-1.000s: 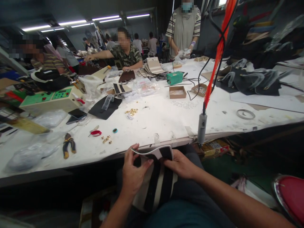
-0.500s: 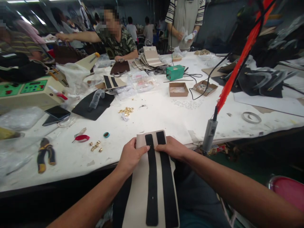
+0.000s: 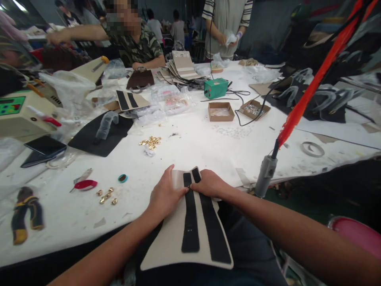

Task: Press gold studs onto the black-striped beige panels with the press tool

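Note:
A beige panel (image 3: pixel 166 242) with two black strips runs from the table's front edge down over my lap. My left hand (image 3: pixel 166 192) grips its left edge near the far end, thumb on top. From the other side my right hand (image 3: pixel 210 183) holds the same panel, its thumb on the nearer black strip (image 3: pixel 191 214). Both thumb tips meet at a small spot on that strip, too small to make out. Fingers under the panel are hidden. Small holes or marks show near the strip's lower end.
Pliers (image 3: pixel 26 214), a red-handled tool (image 3: pixel 85 184) and gold fittings (image 3: pixel 106 196) lie at left. A gold pile (image 3: pixel 151 142) is farther back. Cardboard boxes (image 3: pixel 220 112) and a green device (image 3: pixel 216 88) stand beyond. A grey tool (image 3: pixel 266 174) hangs at right. A person (image 3: pixel 139 43) sits opposite.
The panel's near end has lifted and flattened, so its lower edge now shows. Both hands still hold it, thumbs slightly lower. The table things have shifted left as my view turned.

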### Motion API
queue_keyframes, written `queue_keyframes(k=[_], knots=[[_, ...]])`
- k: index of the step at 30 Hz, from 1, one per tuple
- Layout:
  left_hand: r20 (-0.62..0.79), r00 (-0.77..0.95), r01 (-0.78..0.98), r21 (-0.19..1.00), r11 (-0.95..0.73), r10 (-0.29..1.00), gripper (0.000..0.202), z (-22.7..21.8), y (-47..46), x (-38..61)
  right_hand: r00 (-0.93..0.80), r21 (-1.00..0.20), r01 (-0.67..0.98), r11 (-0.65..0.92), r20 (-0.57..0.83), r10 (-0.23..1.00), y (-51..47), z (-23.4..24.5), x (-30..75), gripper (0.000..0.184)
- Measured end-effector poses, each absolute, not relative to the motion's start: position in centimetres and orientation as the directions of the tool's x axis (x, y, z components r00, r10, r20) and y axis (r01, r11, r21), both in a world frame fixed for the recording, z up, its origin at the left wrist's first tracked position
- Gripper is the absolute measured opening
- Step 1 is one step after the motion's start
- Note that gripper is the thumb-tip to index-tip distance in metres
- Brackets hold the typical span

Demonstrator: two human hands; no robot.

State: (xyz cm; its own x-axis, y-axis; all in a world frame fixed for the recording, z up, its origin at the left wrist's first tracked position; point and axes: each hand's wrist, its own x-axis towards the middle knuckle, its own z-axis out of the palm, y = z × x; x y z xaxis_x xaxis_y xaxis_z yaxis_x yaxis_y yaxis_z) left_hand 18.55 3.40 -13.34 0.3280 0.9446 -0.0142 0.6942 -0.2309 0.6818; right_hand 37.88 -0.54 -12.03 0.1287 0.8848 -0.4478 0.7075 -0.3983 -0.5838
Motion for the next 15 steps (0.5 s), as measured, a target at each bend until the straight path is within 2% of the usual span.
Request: queue_keyframes(k=[2, 4, 7, 8, 12, 13, 15], knots=[[0.188, 0.379, 0.693, 0.59, -0.413, 0.906, 0.096, -13.7, 3.2, 18.1, 0.114, -0.589, 0.708, -0.39, -0.449, 0.886, -0.3, -11.9, 38.0, 0.034], [0.324, 0.486, 0.638, 0.503, -0.583, 0.812, 0.076, -14.5, 3.2, 17.6, 0.109, -0.596, 0.704, -0.386, -0.446, 0.888, -0.2, -11.8, 38.1, 0.032], [0.351, 0.609, 0.54, 0.473, -0.696, 0.711, 0.026, -16.2, 3.6, 17.1, 0.124, -0.601, 0.688, -0.407, -0.456, 0.881, 0.0, -11.6, 38.0, 0.032], [0.354, 0.618, 0.522, 0.482, -0.704, 0.701, 0.02, -16.8, 3.9, 16.9, 0.12, -0.605, 0.683, -0.409, -0.46, 0.88, 0.0, -11.5, 37.9, 0.032], [0.405, 0.599, 0.506, 0.478, -0.718, 0.691, 0.022, -19.0, 5.2, 16.6, 0.036, -0.646, 0.679, -0.35, -0.447, 0.894, 0.6, -11.6, 38.3, 0.031], [0.414, 0.597, 0.505, 0.47, -0.724, 0.687, 0.022, -19.4, 5.4, 16.5, 0.036, -0.659, 0.68, -0.322, -0.408, 0.912, 0.9, -11.8, 38.8, 0.031], [0.419, 0.604, 0.509, 0.451, -0.733, 0.678, 0.022, -19.8, 5.7, 16.3, 0.147, -0.67, 0.682, -0.294, -0.268, 0.952, 1.9, -12.3, 40.7, 0.029]])
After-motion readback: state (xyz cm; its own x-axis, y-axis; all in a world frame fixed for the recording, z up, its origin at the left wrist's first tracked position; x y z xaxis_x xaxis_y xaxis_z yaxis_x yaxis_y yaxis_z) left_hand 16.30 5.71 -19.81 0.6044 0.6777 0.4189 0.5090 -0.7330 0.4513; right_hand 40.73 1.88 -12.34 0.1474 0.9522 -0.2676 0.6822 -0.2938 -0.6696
